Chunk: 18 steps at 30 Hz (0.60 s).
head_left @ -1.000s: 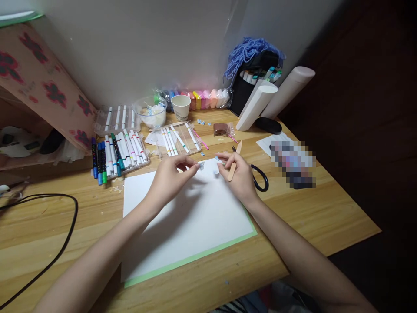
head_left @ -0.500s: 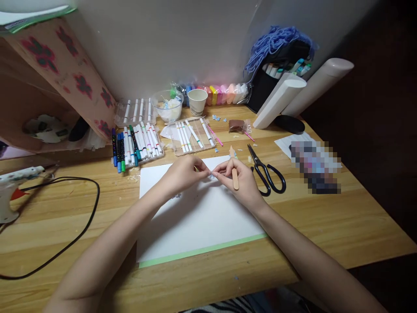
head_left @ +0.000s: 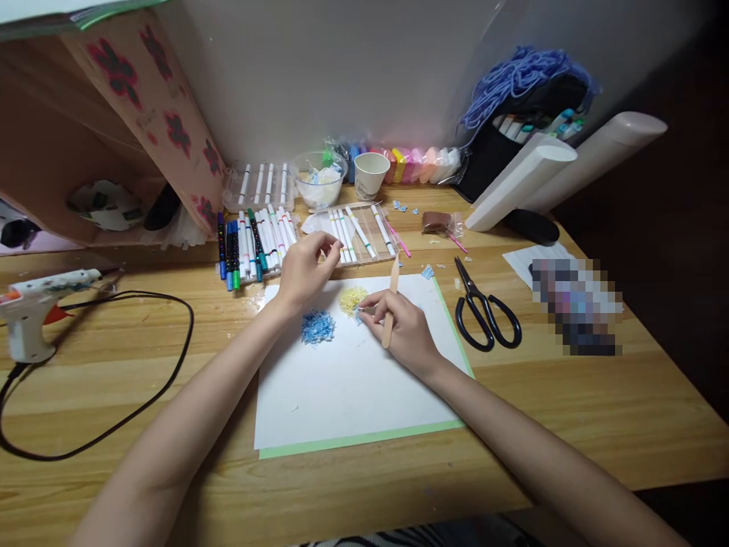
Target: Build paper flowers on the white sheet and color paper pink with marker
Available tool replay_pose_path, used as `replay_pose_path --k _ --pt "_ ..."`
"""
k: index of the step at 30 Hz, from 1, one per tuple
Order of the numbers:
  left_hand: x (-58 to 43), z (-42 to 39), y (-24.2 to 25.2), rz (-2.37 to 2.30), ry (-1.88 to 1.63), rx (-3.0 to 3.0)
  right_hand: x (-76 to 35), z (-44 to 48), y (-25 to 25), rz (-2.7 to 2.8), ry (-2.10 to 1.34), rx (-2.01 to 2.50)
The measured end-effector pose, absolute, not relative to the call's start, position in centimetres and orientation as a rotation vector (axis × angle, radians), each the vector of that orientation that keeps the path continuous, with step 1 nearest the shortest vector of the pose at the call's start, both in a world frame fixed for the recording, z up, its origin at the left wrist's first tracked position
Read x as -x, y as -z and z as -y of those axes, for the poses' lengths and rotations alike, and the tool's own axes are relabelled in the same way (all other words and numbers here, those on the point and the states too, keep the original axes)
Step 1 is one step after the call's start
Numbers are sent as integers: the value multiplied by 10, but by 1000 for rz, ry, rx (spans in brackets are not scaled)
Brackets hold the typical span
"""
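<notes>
My right hand [head_left: 402,327] is closed around a flat wooden craft stick [head_left: 390,311] with a pointed upper end. Its thumb and forefinger also pinch a small light-blue scrap [head_left: 358,315], right beside a heap of yellow bits [head_left: 353,300]. To the left, my left hand [head_left: 309,270] hovers over the sheet's back edge, fingers loosely curled, thumb apart, with nothing visible in it. Below it lies a heap of blue bits [head_left: 318,327]. Both heaps rest on a white sheet of paper [head_left: 364,387] with green showing along its edges.
Black-handled scissors [head_left: 484,311] lie right of the paper. Behind are markers [head_left: 259,243], a clear bowl [head_left: 319,182], a paper cup [head_left: 371,175] and a brown packet [head_left: 437,222]. At left sits a glue gun [head_left: 42,304] with its looping cable [head_left: 190,334]. White tubes [head_left: 524,186] stand back right.
My hands, together at the fingertips before, are now apart. The left has moved back and left; the right keeps the stick. The yellow and blue heaps have come into view as the camera shifted.
</notes>
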<state>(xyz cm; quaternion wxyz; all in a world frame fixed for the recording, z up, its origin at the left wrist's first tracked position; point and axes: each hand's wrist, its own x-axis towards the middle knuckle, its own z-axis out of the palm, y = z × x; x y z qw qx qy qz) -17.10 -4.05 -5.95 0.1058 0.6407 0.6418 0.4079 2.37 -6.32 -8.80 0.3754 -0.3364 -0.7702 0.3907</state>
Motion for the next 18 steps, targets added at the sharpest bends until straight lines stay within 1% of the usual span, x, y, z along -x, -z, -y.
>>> replay_pose_path --k 3,10,15,18 --pt "172 42 65 -1929 -1226 -1916 -34 65 85 1907 -997 833" --pt "177 44 77 -1941 -1260 -1921 -60 70 87 1936 -1162 716" --pt "178 43 79 -1927 -1293 -1860 -59 68 90 1935 -1157 773" --pt "178 43 79 -1943 -1284 -1827 -56 67 91 1929 -1215 811"
